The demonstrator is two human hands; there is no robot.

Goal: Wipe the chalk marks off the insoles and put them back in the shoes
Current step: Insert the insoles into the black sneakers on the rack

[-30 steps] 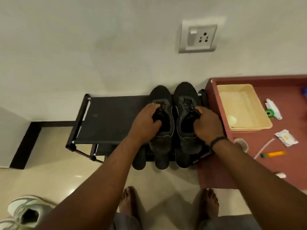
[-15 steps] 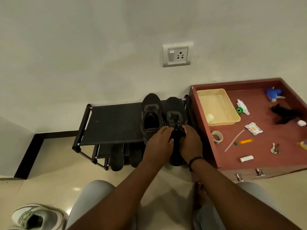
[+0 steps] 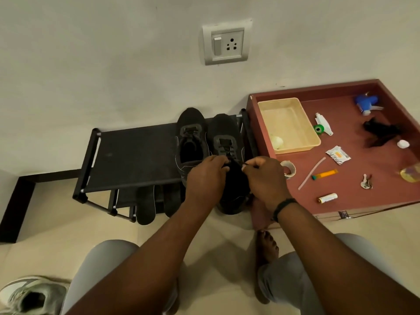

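Two black shoes stand side by side on a black rack (image 3: 136,160). The left shoe (image 3: 192,142) sits fully on the top shelf with its opening showing. The right shoe (image 3: 229,155) hangs with its heel over the front edge. My left hand (image 3: 205,176) grips the right shoe's opening at the laces. My right hand (image 3: 264,176) pinches a black lace of that shoe. Two dark insoles (image 3: 145,205) lie on the lower shelf, partly hidden by the top shelf. No chalk marks are visible on them.
A red-brown drawer (image 3: 363,201) stands open at the right with a cream tray (image 3: 288,123), tape roll (image 3: 288,169), blue spray head (image 3: 367,104), black cloth (image 3: 379,133), keys and a battery. A grey sneaker (image 3: 29,296) lies bottom left. My bare foot (image 3: 267,246) is on the tiled floor.
Both hands moved from one shoe each onto the right shoe, which slid toward me over the shelf edge. My right hand now pinches a lace. The camera pulled back and my knees came into view.
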